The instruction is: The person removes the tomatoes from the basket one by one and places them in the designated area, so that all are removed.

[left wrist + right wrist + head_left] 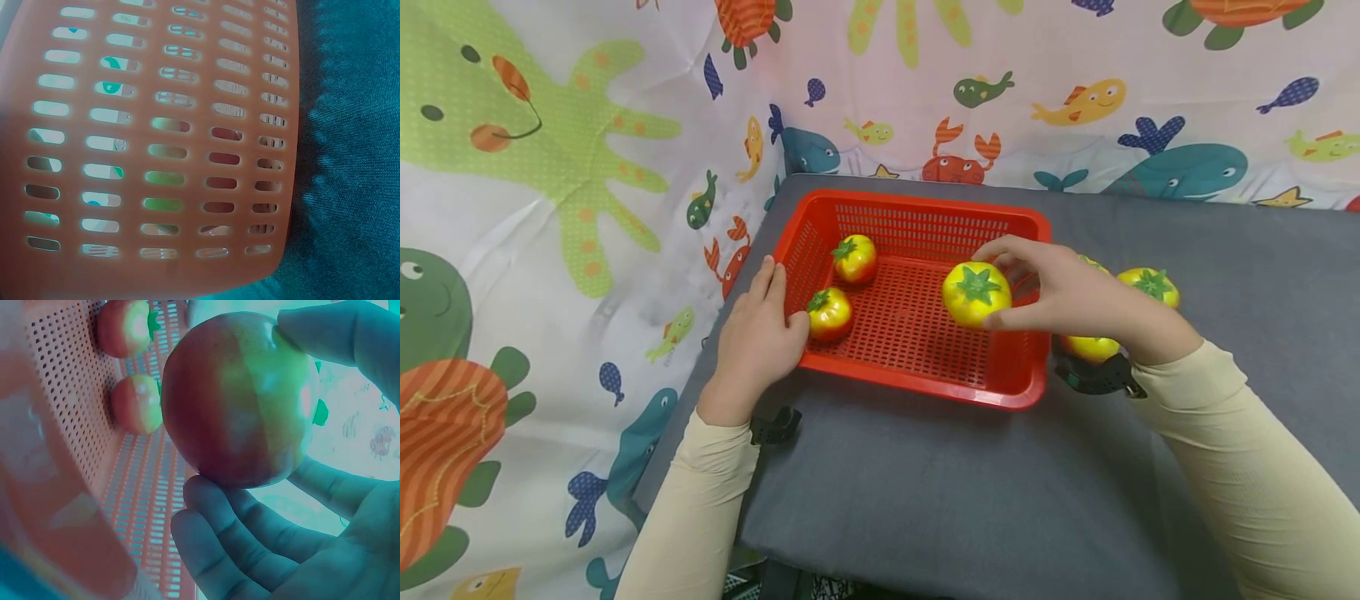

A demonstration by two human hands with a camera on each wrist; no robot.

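Observation:
A red plastic basket (917, 385) with slotted walls stands on the grey-covered table. Over its right part, my right hand (1060, 292) pinches a yellow-and-red tomato (976, 294) between thumb and fingers, its green star-shaped top facing up. The right wrist view shows the same tomato (237, 400) with the thumb on one side and fingertips along the other. My left hand (758, 337) rests at the basket's left rim, fingers straight, thumb over the inner side. Near that thumb lies a tomato (830, 314) inside the basket, with another tomato (855, 258) behind it.
Several more tomatoes (1150, 285) lie on the table right of the basket, partly hidden behind my right hand and wrist. A printed curtain (895, 100) with sea animals hangs along the back and left. The table's front edge (850, 567) shows below.

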